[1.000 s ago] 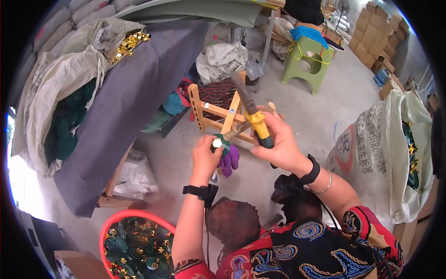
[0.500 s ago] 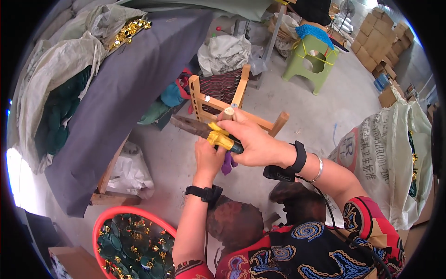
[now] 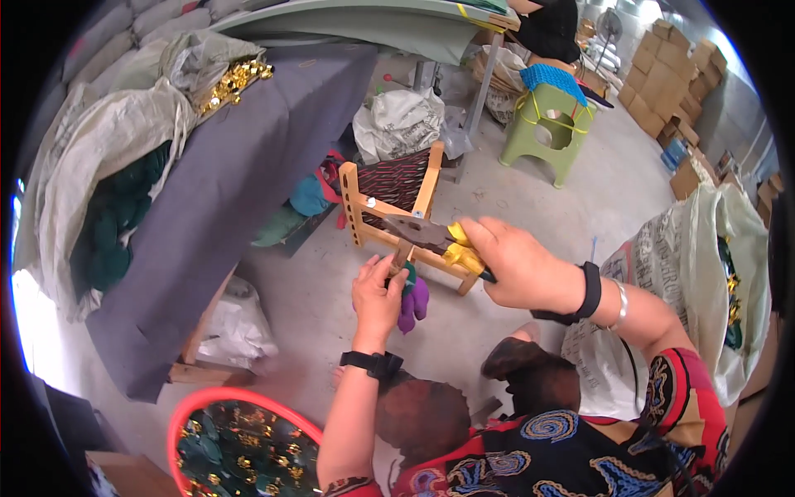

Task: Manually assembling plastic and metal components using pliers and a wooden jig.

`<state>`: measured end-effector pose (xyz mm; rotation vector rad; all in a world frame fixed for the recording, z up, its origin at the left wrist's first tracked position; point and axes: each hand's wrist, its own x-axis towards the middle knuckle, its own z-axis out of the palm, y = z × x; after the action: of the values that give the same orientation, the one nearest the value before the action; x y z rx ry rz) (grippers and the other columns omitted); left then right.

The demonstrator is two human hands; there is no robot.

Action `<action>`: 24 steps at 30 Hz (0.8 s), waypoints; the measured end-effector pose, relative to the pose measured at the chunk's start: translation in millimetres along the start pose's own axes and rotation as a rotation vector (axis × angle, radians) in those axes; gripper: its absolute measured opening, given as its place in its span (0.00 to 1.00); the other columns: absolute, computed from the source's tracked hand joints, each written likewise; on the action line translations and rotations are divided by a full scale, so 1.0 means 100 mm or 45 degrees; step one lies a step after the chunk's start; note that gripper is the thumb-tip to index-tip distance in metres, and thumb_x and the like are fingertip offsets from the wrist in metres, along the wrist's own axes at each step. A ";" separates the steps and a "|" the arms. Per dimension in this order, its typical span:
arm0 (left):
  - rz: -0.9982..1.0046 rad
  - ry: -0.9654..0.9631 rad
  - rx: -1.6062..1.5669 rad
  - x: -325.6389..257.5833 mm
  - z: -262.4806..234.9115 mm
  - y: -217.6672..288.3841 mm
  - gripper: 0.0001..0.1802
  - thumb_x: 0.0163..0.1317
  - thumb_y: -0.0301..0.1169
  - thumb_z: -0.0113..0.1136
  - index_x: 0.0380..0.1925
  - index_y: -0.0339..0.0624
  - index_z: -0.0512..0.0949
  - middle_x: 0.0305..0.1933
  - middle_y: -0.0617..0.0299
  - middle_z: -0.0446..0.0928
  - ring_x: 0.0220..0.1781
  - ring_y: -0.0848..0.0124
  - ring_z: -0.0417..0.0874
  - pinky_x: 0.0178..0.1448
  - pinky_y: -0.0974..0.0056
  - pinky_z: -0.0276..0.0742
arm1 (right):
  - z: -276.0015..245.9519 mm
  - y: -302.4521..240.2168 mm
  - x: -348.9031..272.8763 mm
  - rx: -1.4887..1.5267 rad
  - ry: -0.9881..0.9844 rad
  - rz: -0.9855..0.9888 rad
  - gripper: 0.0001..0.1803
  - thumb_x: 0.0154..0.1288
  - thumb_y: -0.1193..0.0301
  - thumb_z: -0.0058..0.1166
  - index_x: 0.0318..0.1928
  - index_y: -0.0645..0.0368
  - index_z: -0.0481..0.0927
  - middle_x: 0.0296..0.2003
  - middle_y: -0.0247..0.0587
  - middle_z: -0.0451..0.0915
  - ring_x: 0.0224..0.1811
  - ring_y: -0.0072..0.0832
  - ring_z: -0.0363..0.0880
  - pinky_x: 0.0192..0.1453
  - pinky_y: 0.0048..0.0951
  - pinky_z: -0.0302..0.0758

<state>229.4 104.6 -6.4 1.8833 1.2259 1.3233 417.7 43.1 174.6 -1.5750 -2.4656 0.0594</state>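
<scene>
My right hand (image 3: 522, 263) is closed round the yellow-and-black handles of a pair of pliers (image 3: 421, 234). The dark, worn head of the pliers points left, just above the top of a short wooden stick (image 3: 401, 258). That stick is gripped upright in my left hand (image 3: 374, 298), between thumb and fingers; I cannot tell whether the pliers touch it. A purple lobed piece (image 3: 412, 305) with some green at its top hangs beside my left hand. Behind the pliers is a small wooden stool frame (image 3: 352, 203) with dark red-and-black woven webbing, lying tipped on the floor.
A red tub (image 3: 199, 398) of dark green and gold pieces stands at lower left. Grey cloth (image 3: 224, 166) covers a table at left, bearing an open sack (image 3: 74, 178). A large sack (image 3: 654, 248) stands at right. Farther back are a green plastic stool (image 3: 546, 124) and a seated person.
My right hand with the pliers has moved right, away from my left hand. The wooden stick, upright by my right hand before, now stands lower in my left hand. The view has shifted slightly.
</scene>
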 end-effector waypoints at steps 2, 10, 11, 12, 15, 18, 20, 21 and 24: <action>-0.019 -0.033 0.003 -0.10 -0.04 0.02 0.15 0.55 0.34 0.63 0.44 0.47 0.80 0.41 0.56 0.81 0.56 0.53 0.76 0.54 0.52 0.68 | -0.06 -0.05 -0.03 0.092 0.115 -0.017 0.33 0.40 0.80 0.57 0.53 0.63 0.66 0.37 0.50 0.71 0.39 0.48 0.73 0.38 0.42 0.72; 0.122 -0.052 0.024 0.00 -0.05 -0.10 0.14 0.52 0.27 0.63 0.41 0.45 0.80 0.39 0.53 0.80 0.41 0.54 0.79 0.46 0.57 0.75 | 0.61 -0.22 0.42 0.757 0.023 -0.220 0.30 0.41 0.79 0.56 0.52 0.64 0.70 0.59 0.54 0.62 0.60 0.47 0.65 0.63 0.34 0.64; 0.124 -0.069 0.039 -0.01 -0.11 -0.07 0.14 0.52 0.27 0.63 0.41 0.45 0.80 0.39 0.53 0.80 0.41 0.54 0.79 0.46 0.57 0.75 | 0.62 -0.24 0.37 0.775 0.035 -0.214 0.30 0.41 0.79 0.56 0.52 0.64 0.70 0.59 0.54 0.62 0.60 0.47 0.65 0.63 0.34 0.64; 0.001 -0.102 0.035 -0.02 -0.17 -0.03 0.15 0.51 0.26 0.63 0.42 0.44 0.79 0.40 0.52 0.80 0.41 0.55 0.80 0.45 0.58 0.75 | 0.59 -0.27 0.32 0.869 0.145 -0.125 0.30 0.42 0.79 0.56 0.52 0.64 0.70 0.57 0.52 0.63 0.59 0.45 0.66 0.62 0.33 0.64; -0.186 -0.104 -0.137 0.03 -0.32 0.11 0.18 0.52 0.21 0.63 0.45 0.40 0.77 0.42 0.51 0.80 0.41 0.62 0.81 0.44 0.63 0.76 | 0.43 -0.15 0.10 0.992 0.700 -0.028 0.29 0.43 0.76 0.59 0.52 0.64 0.71 0.47 0.40 0.69 0.49 0.27 0.70 0.53 0.27 0.69; -0.482 -0.146 -1.072 0.21 -0.53 0.62 0.14 0.59 0.26 0.58 0.45 0.35 0.75 0.42 0.58 0.80 0.40 0.63 0.83 0.38 0.66 0.79 | 0.21 -0.02 -0.36 1.179 0.684 0.358 0.29 0.42 0.77 0.60 0.51 0.62 0.72 0.42 0.34 0.73 0.43 0.22 0.72 0.50 0.25 0.71; -0.391 -0.358 -1.265 0.35 -0.48 1.36 0.15 0.61 0.28 0.57 0.47 0.34 0.74 0.45 0.54 0.78 0.44 0.57 0.83 0.38 0.64 0.81 | 0.16 0.00 -0.69 1.625 0.660 0.566 0.27 0.41 0.78 0.58 0.49 0.65 0.73 0.44 0.41 0.72 0.49 0.29 0.70 0.54 0.28 0.68; -0.296 -0.459 -1.295 0.42 -0.38 1.72 0.16 0.61 0.29 0.57 0.47 0.34 0.74 0.44 0.53 0.78 0.43 0.57 0.83 0.40 0.63 0.82 | 0.30 0.00 -0.77 1.823 0.669 0.587 0.29 0.41 0.77 0.61 0.50 0.63 0.73 0.45 0.38 0.73 0.50 0.27 0.70 0.55 0.28 0.68; 0.017 -0.749 -1.286 0.65 0.07 2.80 0.17 0.61 0.29 0.56 0.49 0.33 0.72 0.47 0.52 0.76 0.45 0.57 0.82 0.41 0.61 0.82 | 0.95 0.08 -0.81 1.496 0.719 0.469 0.33 0.39 0.72 0.66 0.51 0.61 0.73 0.41 0.46 0.72 0.46 0.35 0.71 0.56 0.34 0.68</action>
<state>347.1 36.8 246.8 1.3364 0.1515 0.9734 438.0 -19.0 67.9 -1.1790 -1.2164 0.8135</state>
